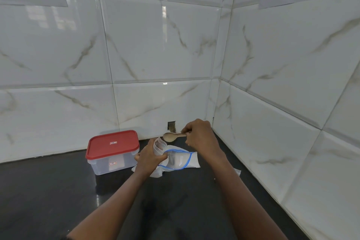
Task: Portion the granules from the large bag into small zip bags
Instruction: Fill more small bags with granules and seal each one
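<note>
My left hand [150, 157] grips a small clear zip bag [160, 145] and holds it upright with its mouth open. My right hand [199, 134] pinches the handle of a wooden spoon [171, 136], whose bowl carries pale granules just above and to the right of the small bag's mouth. The large bag [180, 159], clear with a blue zip edge and white granules inside, lies open on the black counter under both hands.
A clear plastic box with a red lid [113, 151] stands on the black counter [58, 191] to the left of my left hand. Tiled walls meet in a corner right behind the bags. A small hole [171, 125] shows in the back wall.
</note>
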Available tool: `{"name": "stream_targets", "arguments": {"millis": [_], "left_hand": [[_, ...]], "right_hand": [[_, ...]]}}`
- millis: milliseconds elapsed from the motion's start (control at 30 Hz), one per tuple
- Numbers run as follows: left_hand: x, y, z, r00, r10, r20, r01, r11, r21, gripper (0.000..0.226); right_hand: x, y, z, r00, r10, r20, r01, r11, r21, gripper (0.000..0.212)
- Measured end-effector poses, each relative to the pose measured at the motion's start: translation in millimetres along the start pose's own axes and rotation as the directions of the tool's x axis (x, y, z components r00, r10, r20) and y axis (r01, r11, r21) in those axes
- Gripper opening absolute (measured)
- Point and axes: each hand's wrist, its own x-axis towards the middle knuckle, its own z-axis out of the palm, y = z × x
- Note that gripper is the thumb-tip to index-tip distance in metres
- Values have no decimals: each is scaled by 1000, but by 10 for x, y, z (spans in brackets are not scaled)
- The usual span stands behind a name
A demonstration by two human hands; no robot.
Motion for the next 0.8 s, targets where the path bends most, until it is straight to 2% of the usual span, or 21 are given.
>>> {"name": "stream_targets", "arguments": {"millis": [67, 200, 333, 400, 467, 633, 733, 800], "left_hand": [[2, -33, -19, 1000, 0, 3, 0, 1000, -10, 67], [4, -20, -28, 1000, 3, -9, -3, 1000, 5, 62], [5, -24, 10, 999, 25, -23, -25, 1000, 19, 58], [3, -29, 6, 999, 36, -19, -36, 999, 14, 57], [-1, -41, 0, 999, 45, 9, -45, 999, -22, 58], [-68, -26, -32, 981, 72, 182, -69, 997, -20, 72], [-100, -59, -31, 959, 82, 272, -78, 997, -23, 76], [-107, -86, -13, 954, 100, 281, -97, 995, -24, 71]], "right_hand": [[35, 110, -8, 995, 102, -2, -102, 995, 12, 30], [53, 276, 111, 964, 238, 121, -236, 971, -37, 25], [6, 332, 424, 940, 274, 203, -258, 961, -100, 22], [-5, 369, 682, 932, 308, 191, -308, 951, -29, 21], [-19, 412, 910, 946, 286, 153, -288, 958, -9, 25], [-93, 458, 1183, 986, 93, 139, -95, 995, 8, 32], [-125, 481, 1281, 984, 84, 160, -82, 996, -19, 29], [-136, 491, 1340, 980, 104, 172, -98, 994, -41, 32]]}}
